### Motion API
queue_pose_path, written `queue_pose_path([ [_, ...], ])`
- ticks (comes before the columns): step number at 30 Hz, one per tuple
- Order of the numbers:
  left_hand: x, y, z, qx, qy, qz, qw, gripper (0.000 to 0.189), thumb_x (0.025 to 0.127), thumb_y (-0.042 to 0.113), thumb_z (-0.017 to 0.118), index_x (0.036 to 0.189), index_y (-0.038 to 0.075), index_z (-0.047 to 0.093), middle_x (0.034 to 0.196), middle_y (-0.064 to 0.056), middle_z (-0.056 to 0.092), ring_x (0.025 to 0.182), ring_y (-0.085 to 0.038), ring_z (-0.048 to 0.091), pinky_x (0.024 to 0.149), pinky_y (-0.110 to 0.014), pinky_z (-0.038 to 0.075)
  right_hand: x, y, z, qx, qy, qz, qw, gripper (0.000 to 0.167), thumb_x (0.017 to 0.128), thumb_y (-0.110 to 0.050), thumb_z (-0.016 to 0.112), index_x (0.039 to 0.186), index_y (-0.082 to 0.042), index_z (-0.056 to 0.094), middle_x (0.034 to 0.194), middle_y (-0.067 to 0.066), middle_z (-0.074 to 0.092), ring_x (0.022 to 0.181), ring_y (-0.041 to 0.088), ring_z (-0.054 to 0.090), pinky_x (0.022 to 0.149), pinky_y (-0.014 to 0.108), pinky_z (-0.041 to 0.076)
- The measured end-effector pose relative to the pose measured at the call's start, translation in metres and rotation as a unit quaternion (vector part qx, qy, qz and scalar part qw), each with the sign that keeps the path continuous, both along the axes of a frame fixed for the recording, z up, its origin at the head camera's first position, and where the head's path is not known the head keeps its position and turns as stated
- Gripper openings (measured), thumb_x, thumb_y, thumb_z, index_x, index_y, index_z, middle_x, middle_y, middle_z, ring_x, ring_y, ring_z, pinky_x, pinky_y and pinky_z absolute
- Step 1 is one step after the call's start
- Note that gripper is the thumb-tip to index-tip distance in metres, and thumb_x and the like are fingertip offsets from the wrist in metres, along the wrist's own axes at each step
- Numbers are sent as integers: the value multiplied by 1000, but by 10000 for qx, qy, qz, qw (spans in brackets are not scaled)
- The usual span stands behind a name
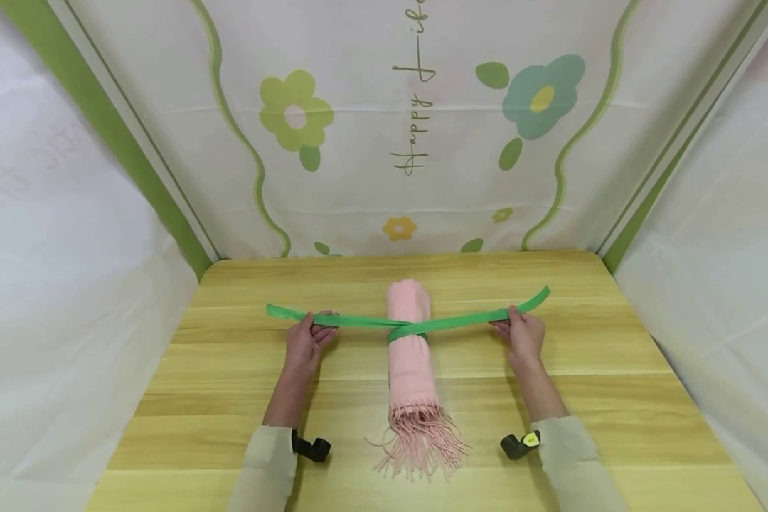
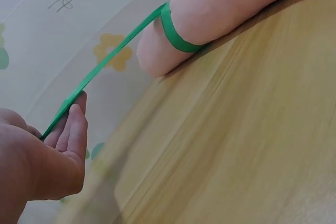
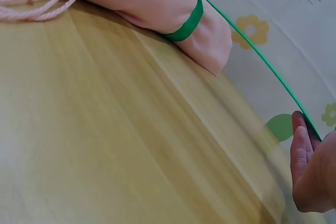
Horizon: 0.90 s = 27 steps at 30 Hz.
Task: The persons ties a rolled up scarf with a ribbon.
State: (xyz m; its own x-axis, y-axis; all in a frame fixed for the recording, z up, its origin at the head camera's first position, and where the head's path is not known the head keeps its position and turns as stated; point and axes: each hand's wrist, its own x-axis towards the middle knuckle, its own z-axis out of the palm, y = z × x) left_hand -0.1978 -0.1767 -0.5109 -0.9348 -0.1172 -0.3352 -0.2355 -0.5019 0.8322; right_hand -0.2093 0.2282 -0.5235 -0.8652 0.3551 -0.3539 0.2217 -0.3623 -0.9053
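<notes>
The green ribbon (image 1: 358, 322) sends its left tail toward nine o'clock; it looks thin, light and limp, perhaps a little slippery, so a flat pinch inward of its loose tip should suit it. At the clock's centre the pink roll (image 1: 412, 373) lies lengthwise on the wooden table (image 1: 185, 398), ringed by the ribbon, whose tails cross on top. It seems soft, light and hardly fragile; its body would give a surer hold than the fringe (image 1: 422, 444) at six o'clock (those strands would likely tangle). The right tail runs toward three, its tip bending up toward two.

At nine o'clock the left hand (image 1: 307, 340) pinches its tail, thumb above, fingers reaching inward beneath. At three, the right hand (image 1: 523, 336) mirrors it, pinching the other tail; both forearms come up from below.
</notes>
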Motion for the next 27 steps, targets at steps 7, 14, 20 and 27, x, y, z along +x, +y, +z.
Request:
queue_pose_path([
  [7, -1, 0, -1, 199, -25, 85, 9998, 47, 111, 25, 30, 133, -11, 51, 87, -2, 78, 78, -12, 75, 89, -30, 58, 1, 3, -7, 161, -49, -4, 9999, 27, 105, -24, 51, 107, 3, 59, 69, -2, 71, 65, 6, 71, 67, 18, 58],
  [14, 1, -3, 1, 345, -95, 204, 9991, 46, 111, 25, 30, 128, -8, 57, 88, -3, 78, 75, -10, 74, 87, -29, 58, 3, 1, -1, 50, -109, -87, 9999, 23, 104, -21, 52, 101, 0, 62, 68, 0, 71, 64, 8, 72, 67, 20, 59],
  [20, 1, 4, -3, 846, -80, 306, 9959, 45, 111, 26, 32, 104, 4, 70, 93, -6, 78, 75, -13, 74, 84, -27, 59, 4, -7, 10, -246, -35, -177, 9995, 23, 105, -19, 50, 97, 0, 61, 68, 3, 70, 62, 10, 71, 68, 22, 59],
  [27, 2, 19, -10, 1592, 103, 118, 9871, 42, 110, 36, 26, 123, 12, 58, 112, -2, 72, 99, -17, 69, 112, -38, 43, -3, -20, 4, -1047, 69, 124, 9944, 28, 106, -29, 47, 113, -5, 59, 81, -1, 72, 75, 9, 70, 84, 23, 58],
])
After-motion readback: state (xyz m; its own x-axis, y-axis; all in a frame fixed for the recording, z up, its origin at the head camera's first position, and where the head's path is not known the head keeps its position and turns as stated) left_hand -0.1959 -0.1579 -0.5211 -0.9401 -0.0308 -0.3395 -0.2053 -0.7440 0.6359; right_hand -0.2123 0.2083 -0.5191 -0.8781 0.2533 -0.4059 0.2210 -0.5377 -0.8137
